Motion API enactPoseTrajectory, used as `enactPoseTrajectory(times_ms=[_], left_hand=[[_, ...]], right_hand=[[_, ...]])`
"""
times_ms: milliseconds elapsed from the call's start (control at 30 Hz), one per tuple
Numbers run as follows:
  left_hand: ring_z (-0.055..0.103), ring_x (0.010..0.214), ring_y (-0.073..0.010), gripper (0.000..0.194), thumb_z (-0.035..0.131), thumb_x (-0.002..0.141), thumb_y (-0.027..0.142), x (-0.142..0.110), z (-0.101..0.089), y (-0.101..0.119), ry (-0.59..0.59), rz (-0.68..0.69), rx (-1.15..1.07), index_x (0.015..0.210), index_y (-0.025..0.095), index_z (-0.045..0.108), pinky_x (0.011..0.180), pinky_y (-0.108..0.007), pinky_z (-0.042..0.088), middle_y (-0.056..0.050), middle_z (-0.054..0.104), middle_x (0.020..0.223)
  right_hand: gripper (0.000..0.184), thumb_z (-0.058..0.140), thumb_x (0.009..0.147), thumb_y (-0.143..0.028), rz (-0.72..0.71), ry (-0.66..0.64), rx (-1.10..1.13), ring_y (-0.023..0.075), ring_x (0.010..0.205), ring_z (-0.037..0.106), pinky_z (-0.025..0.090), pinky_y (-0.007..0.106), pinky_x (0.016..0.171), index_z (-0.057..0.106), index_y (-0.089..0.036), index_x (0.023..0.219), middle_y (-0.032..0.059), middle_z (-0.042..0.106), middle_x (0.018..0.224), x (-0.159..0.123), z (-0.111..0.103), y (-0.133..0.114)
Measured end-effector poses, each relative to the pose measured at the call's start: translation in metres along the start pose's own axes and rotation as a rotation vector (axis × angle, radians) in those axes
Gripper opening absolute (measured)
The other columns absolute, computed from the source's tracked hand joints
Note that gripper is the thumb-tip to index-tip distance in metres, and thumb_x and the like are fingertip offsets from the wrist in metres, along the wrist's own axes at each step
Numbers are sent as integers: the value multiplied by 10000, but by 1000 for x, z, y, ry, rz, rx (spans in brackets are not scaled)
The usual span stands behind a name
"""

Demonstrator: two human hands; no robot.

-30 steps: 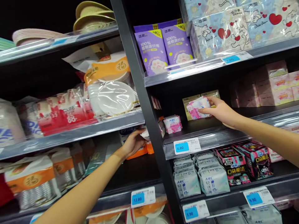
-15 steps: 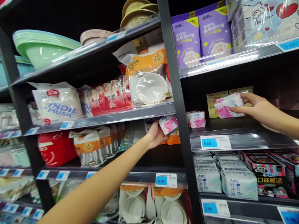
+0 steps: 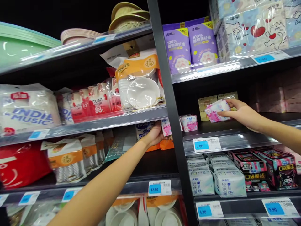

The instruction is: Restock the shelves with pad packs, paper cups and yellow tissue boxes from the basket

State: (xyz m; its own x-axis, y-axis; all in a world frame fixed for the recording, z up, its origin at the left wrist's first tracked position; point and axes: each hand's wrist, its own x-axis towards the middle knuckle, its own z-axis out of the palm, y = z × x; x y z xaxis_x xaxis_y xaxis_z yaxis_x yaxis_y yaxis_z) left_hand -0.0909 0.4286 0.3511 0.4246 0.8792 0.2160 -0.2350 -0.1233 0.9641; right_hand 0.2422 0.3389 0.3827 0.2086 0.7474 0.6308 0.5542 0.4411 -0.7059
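Note:
My left hand (image 3: 154, 134) reaches into the left bay and grips a pink-and-white sanitary pad pack (image 3: 166, 127). The dark upright post hides the pack's right part. Over the 6.80 shelf in the right bay, my right hand (image 3: 240, 112) pinches another sanitary pad pack (image 3: 214, 112), tilted, between thumb and fingers. A similar pink ABC pack (image 3: 190, 122) stands on that shelf beside the post. Gold boxes (image 3: 205, 102) are behind the right-hand pack.
A black upright post (image 3: 168, 91) divides the two bays. Bagged white bowls (image 3: 144, 93) sit above my left hand. Below the right bay's shelf are pale ABC packs (image 3: 229, 182) and black-and-pink boxes (image 3: 276, 169). Purple packs (image 3: 177, 50) stand higher up.
The view has shifted, so the shelves appear further left. The left-hand pack has gone partly behind the post. My right hand still holds its pack over the shelf.

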Motion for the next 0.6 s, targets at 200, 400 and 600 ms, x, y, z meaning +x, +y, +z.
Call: enactPoseTrajectory(times_ms=[200,400,600], left_hand=[[625,505,-164,381,610,928,555,6,6,-5,35,-3,74,943,176,644,375,-218,436,-25,672,686],[648,536,-154,252,724,863,416,14,12,-8,41,62,59,955,193,652,409,-202,452,2,671,689],[645,539,-150,246,770,801,373,12,26,-5,87,41,99,935,192,671,450,-208,473,13,655,649]], right_hand=[[583,826,667,-474,3,1,10,297,1014,672,559,422,860,655,-230,1168,84,718,1195,-1,0,-1],[555,835,676,-414,6,9,30,293,989,683,592,372,704,652,-219,1162,95,718,1204,-1,1,-2],[555,831,685,-432,-15,16,-1,301,1016,682,603,396,743,662,-223,1170,97,712,1226,-2,1,-3]])
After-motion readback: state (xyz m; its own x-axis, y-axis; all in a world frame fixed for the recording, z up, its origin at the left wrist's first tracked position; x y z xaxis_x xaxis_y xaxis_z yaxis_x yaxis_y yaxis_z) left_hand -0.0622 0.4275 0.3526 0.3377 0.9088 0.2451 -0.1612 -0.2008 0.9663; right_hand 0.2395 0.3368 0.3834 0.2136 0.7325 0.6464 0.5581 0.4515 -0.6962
